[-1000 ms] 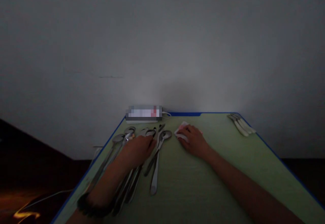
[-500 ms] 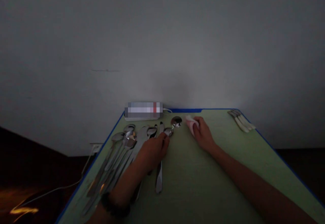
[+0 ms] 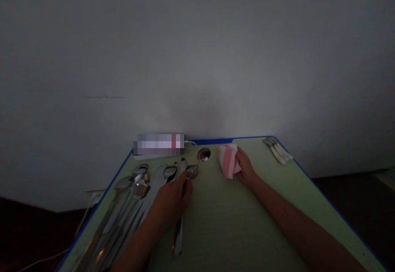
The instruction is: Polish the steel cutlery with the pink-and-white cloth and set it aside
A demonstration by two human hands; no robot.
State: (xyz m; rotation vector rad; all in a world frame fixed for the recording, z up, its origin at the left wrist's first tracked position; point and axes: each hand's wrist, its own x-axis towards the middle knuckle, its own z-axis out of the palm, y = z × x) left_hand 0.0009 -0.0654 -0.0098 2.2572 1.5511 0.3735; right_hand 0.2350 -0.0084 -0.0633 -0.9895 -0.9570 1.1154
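My left hand (image 3: 173,200) is closed on the handle of a shiny metal spoon (image 3: 204,154), whose bowl points up and away to the right. Under and beside that hand lie a knife (image 3: 178,239) and another spoon (image 3: 191,170), partly covered by my fingers. To the right, my right hand (image 3: 246,168) grips a pink-and-white striped cloth (image 3: 227,161), which hangs out on the left side of the fingers. The cloth and the held spoon are a short gap apart.
Several spoons (image 3: 142,189) and other long metal cutlery lie along the table's left side. A few white-handled forks (image 3: 279,152) rest at the far right corner. At the back left stands a blurred white box (image 3: 159,144) with a cable, close to the wall.
The striped cloth has opened out and shows more of its face in my right hand. My left hand still holds the spoon. The view has turned slightly to the right.
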